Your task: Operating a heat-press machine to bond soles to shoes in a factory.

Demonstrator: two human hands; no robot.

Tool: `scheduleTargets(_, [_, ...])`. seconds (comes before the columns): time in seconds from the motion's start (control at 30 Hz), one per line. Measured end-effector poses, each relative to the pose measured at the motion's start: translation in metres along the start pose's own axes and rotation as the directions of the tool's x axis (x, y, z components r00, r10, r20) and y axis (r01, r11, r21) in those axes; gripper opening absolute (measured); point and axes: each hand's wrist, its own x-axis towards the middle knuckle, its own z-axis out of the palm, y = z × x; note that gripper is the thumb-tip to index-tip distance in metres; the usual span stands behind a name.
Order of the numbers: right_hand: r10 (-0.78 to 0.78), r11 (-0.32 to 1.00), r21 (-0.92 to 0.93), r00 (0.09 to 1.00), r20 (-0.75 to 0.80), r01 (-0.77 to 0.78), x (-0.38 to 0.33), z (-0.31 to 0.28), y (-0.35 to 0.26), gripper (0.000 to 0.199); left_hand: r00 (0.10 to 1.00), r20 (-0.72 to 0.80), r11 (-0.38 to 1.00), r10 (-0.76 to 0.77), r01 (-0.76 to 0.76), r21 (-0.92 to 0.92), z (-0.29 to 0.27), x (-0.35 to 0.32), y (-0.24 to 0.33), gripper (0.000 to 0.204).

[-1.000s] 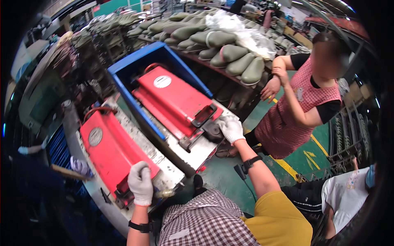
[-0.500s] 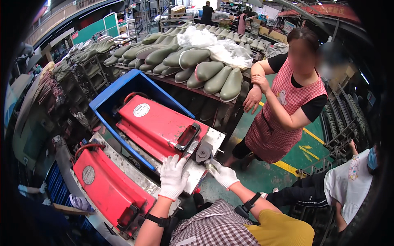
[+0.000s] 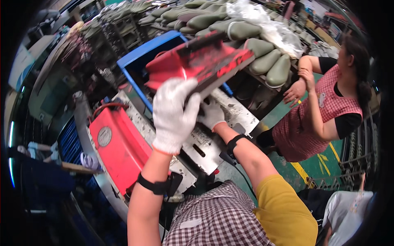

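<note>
A red metal cover [image 3: 164,69] is tilted up over its pale metal base [image 3: 244,117], its dark edge and underside showing. My left hand [image 3: 174,117], in a white knitted glove, grips the raised cover at its near edge. Beneath the cover reaches my gloved right hand [image 3: 212,115], low over the base; its fingertips fade into shadow, so whether they hold anything is hidden. A slotted metal plate [image 3: 201,149] lies just in front of my right hand.
A second red-covered machine [image 3: 119,139] stands to the left. Behind the raised cover is a blue bin [image 3: 135,57]. Green shoe lasts [image 3: 262,63] are heaped at the back beneath clear plastic [image 3: 262,22]. A person in a checked apron [image 3: 299,123] stands at the right; another sits lower right.
The red cover has been swung up from its base by my left hand. My right hand has moved from the base's right end to under the cover. My view has shifted.
</note>
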Motion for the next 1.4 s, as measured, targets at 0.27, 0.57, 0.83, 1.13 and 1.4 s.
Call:
scheduleTargets(0.27, [0.231, 0.232, 0.831, 0.858, 0.458, -0.506, -0.001, -0.051, 0.016, 0.050, 0.983, -0.070, 0.966, -0.170, 0.152, -0.209, -0.035, 0.035, -0.021, 0.048])
scheduleTargets(0.57, [0.158, -0.288, 0.887, 0.896, 0.415, -0.360, -0.148, -0.066, -0.011, 0.070, 0.391, 0.570, -0.044, -0.722, 0.797, -0.602, -0.039, -0.139, -0.011, 0.098])
scheduleTargets(0.83, [-0.132, -0.243, 0.875, 0.908, 0.398, -0.419, -0.225, -0.036, -0.069, 0.070, 0.424, 0.667, -0.110, -0.613, 0.790, -0.604, -0.059, -0.221, 0.045, 0.110])
scheduleTargets(1.13, [-0.603, -0.586, 0.239, 0.614, 0.510, -0.774, -0.262, -0.021, -0.130, 0.080, 0.576, 0.447, -0.227, -0.685, 0.414, -0.882, -0.144, -0.246, 0.080, 0.139])
scheduleTargets(1.4, [-0.664, 0.244, 0.856, 0.565, 0.490, -0.456, -0.281, -0.028, -0.199, 0.093, 0.390, 0.190, 0.090, -0.901, 0.597, -0.797, -0.224, -0.321, 0.108, 0.080])
